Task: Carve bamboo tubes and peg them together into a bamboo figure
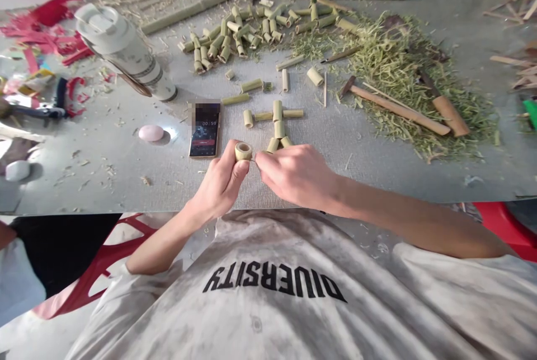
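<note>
My left hand [224,184] is closed round a short bamboo tube [243,151], its hollow end facing up. Close to its right side, my right hand [296,175] has its fingers pinched together; whatever they hold, if anything, is too small or hidden to name. Just beyond my hands, several cut bamboo pieces are arranged in a figure on the table, with an upright-looking tube [277,111] in the middle and a thinner crosswise piece [293,114]. Part of the figure's lower end is hidden behind my right hand. A phone [204,131] lies left of my hands.
A tall white tumbler [126,52] stands at the left near a pink egg-shaped thing [151,133]. Cut bamboo tubes [216,46] are heaped at the back. On the right, a hammer [398,108] and a wooden-handled tool [451,115] lie on green shavings [386,58]. Someone sits at left.
</note>
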{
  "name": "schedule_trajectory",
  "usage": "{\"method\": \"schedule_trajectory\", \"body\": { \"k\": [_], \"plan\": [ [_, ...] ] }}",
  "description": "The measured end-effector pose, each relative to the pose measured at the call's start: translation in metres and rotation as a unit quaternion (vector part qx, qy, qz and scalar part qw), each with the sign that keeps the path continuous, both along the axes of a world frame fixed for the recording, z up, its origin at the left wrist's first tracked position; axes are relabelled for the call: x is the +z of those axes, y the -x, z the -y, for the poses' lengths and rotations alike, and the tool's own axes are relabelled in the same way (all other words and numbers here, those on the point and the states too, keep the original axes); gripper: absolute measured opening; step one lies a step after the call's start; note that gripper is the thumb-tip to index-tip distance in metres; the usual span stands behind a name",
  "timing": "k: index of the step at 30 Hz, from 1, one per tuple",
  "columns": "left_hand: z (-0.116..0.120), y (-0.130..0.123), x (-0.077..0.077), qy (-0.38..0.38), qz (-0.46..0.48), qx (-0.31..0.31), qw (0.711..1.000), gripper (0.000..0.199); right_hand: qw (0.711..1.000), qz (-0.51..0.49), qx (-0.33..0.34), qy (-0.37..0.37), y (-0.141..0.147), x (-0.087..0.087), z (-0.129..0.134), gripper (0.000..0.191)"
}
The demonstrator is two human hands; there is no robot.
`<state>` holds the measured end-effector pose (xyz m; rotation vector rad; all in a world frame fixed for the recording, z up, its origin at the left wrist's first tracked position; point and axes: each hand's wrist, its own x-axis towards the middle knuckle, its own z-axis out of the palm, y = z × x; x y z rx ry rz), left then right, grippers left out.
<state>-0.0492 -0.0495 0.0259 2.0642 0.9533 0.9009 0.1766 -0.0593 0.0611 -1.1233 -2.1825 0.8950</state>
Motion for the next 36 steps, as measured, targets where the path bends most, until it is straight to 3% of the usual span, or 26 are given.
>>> {"method": "schedule_trajectory", "body": {
  "k": [1, 2, 4, 5, 6, 7, 10, 12, 15, 17, 18, 20, 21, 23, 25, 27, 29, 31, 32, 33, 36],
  "plan": [
    [0.0, 0.0, -0.001, -0.007, 0.005, 0.001, 1.0, 0.034, 0.994, -0.062, 0.013, 0.09, 0.001, 0.0, 0.0, 0.023],
    [-0.001, 0.0, -0.002, -0.018, 0.01, 0.001, 1.0, 0.033, 0.97, -0.137, 0.032, 0.196, 0.003, 0.0, 0.0, 0.024],
    [-0.002, 0.002, -0.001, -0.045, 0.02, 0.005, 0.999, 0.031, 0.884, -0.271, 0.081, 0.373, 0.007, 0.0, 0.0, 0.027],
    [-0.002, 0.003, -0.001, -0.057, 0.024, 0.008, 0.998, 0.03, 0.854, -0.305, 0.099, 0.409, 0.009, 0.0, 0.0, 0.027],
    [-0.003, 0.004, 0.0, -0.064, 0.024, 0.011, 0.998, 0.029, 0.861, -0.303, 0.105, 0.395, 0.01, 0.001, 0.0, 0.027],
    [-0.003, 0.004, 0.0, -0.064, 0.024, 0.012, 0.998, 0.028, 0.893, -0.273, 0.099, 0.344, 0.01, 0.001, 0.0, 0.028],
    [0.0, 0.005, 0.001, -0.014, 0.04, 0.006, 0.999, 0.03, 0.987, -0.113, 0.036, 0.107, 0.007, 0.003, -0.001, 0.024],
    [0.003, 0.002, 0.003, 0.056, 0.076, -0.002, 0.996, 0.035, 0.999, 0.001, 0.018, -0.051, 0.001, 0.003, -0.005, 0.024],
    [-0.001, -0.004, 0.008, 0.142, 0.124, -0.023, 0.982, 0.041, 0.964, 0.139, 0.047, -0.223, -0.007, 0.001, -0.018, 0.035],
    [-0.014, -0.008, 0.014, 0.136, 0.136, -0.037, 0.981, 0.04, 0.964, 0.121, 0.048, -0.23, -0.01, 0.005, -0.031, 0.031],
    [-0.025, -0.009, 0.018, 0.112, 0.137, -0.042, 0.983, 0.038, 0.977, 0.072, 0.042, -0.197, -0.01, 0.01, -0.039, 0.028],
    [-0.052, -0.013, 0.03, 0.047, 0.154, -0.047, 0.986, 0.034, 0.994, -0.085, 0.048, -0.041, -0.011, 0.027, -0.053, 0.026],
    [-0.067, -0.015, 0.037, 0.023, 0.162, -0.054, 0.985, 0.038, 0.981, -0.172, 0.064, 0.068, -0.011, 0.04, -0.059, 0.028],
    [-0.098, -0.019, 0.053, -0.059, 0.184, -0.052, 0.98, 0.05, 0.912, -0.297, 0.11, 0.259, -0.011, 0.066, -0.067, 0.032],
    [-0.124, -0.021, 0.069, -0.238, 0.136, -0.04, 0.961, 0.052, 0.861, -0.358, 0.129, 0.339, -0.01, 0.086, -0.07, 0.036],
    [-0.141, -0.022, 0.079, -0.316, 0.091, -0.026, 0.944, 0.052, 0.86, -0.374, 0.114, 0.327, -0.011, 0.093, -0.072, 0.039],
    [-0.149, -0.024, 0.082, -0.347, 0.07, -0.032, 0.935, 0.05, 0.903, -0.347, 0.078, 0.242, -0.014, 0.088, -0.076, 0.036],
    [-0.149, -0.03, 0.079, -0.289, 0.089, -0.065, 0.951, 0.048, 0.963, -0.258, 0.012, 0.082, -0.019, 0.077, -0.082, 0.03],
    [-0.147, -0.033, 0.077, -0.213, 0.107, -0.087, 0.967, 0.048, 0.977, -0.211, -0.023, 0.004, -0.022, 0.071, -0.086, 0.027],
    [-0.144, -0.036, 0.075, -0.118, 0.136, -0.11, 0.978, 0.049, 0.983, -0.169, -0.05, -0.053, -0.026, 0.066, -0.09, 0.025],
    [-0.135, -0.043, 0.07, -0.041, 0.143, -0.122, 0.981, 0.05, 0.985, -0.12, -0.072, -0.103, -0.032, 0.057, -0.1, 0.024]
  ]
}}
